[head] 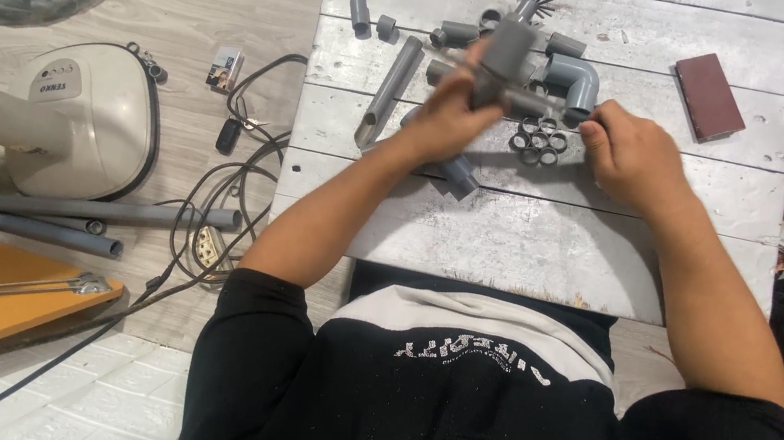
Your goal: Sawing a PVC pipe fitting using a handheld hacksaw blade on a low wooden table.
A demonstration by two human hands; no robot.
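Left grip [452, 107] closed round grey pipe cross assembly [506, 59]; right grip [628, 155] pinching its pipe end [553, 108], mid-fit; I'd push next.

Looking matt and smooth: grey plastic pipe assembly [505, 68], grey plastic elbow fitting [575, 81], small grey plastic rings [537, 140]. Showing worn, scuffed paint: white wooden plank table [530, 243]. Appearing rough: dark red sanding block [709, 95].
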